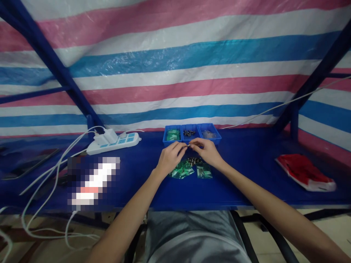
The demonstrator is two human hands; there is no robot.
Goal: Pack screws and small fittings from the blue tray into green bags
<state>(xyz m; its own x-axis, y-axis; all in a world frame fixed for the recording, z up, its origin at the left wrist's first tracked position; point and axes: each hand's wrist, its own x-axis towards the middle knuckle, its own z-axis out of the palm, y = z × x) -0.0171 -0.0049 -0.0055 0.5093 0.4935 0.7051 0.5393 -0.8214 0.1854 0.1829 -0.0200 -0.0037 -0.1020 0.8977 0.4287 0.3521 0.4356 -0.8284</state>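
My left hand (172,155) and my right hand (205,150) meet fingertip to fingertip over the blue table, in front of three small trays. Both are pinched around one tiny light-coloured piece (188,145), too small to name. Beneath them on the table lie a heap of green packets (181,170), a cluster of small black-and-metallic parts (194,160) and a clear bag of slim metallic pieces (203,170). Behind my fingers, the left blue tray (164,140) holds green packets, the middle one (189,126) dark small parts, and the right one (218,137) clear packets.
A white power strip (113,144) with plugs and trailing white cables (58,164) occupies the left side. A blurred-out bright object (95,180) lies nearer. At the right rests a red-and-white bag (305,171). Blue frame posts and a striped plastic sheet (186,87) stand behind the table.
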